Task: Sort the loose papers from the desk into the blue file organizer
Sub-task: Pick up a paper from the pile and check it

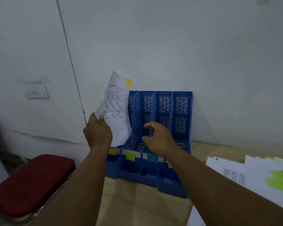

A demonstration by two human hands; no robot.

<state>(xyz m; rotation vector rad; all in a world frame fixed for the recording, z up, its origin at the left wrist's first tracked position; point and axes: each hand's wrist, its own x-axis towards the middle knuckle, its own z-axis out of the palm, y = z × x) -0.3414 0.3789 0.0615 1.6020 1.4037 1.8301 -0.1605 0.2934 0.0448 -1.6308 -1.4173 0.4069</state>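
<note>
The left hand [97, 132] pinches a printed sheet [117, 110] bearing a yellow tab and unreadable boxed diagrams, held upright over the leftmost slot of the blue organizer [153, 128], whose front carries blank-looking coloured labels, while the right hand [158, 137], fingers loosely curled, touches a divider, with loose papers [252, 175] on the counter [137, 201].

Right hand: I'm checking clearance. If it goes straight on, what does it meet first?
Probably the blue divider of the file organizer; the right hand is already at it, though depth is unclear.
</note>
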